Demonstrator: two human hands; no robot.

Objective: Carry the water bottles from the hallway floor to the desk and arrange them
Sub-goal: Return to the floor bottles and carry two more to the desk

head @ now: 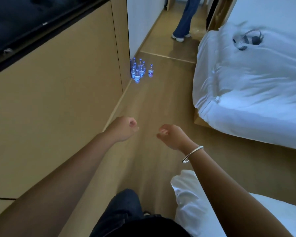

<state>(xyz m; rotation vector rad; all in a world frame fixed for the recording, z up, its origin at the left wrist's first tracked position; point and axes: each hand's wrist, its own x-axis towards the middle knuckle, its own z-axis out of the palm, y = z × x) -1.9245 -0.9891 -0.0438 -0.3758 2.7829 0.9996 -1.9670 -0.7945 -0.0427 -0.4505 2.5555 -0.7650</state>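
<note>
Still well short of the water bottles [138, 70] clustered against the wall corner [128, 48]; my left hand [126, 127] and right hand [171, 136] are loosely curled, empty. I'd crouch close, then grip bodies, not caps.

White bed [246, 86] (headset [248, 39] on it), wooden floor [161, 100], television [32, 19]

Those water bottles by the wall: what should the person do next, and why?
Probably keep walking forward toward the water bottles. They stand clustered on the floor at the wall corner, well ahead of both hands. The left hand and right hand are loosely curled and hold nothing, so nothing can be picked up until the person gets closer.
</note>
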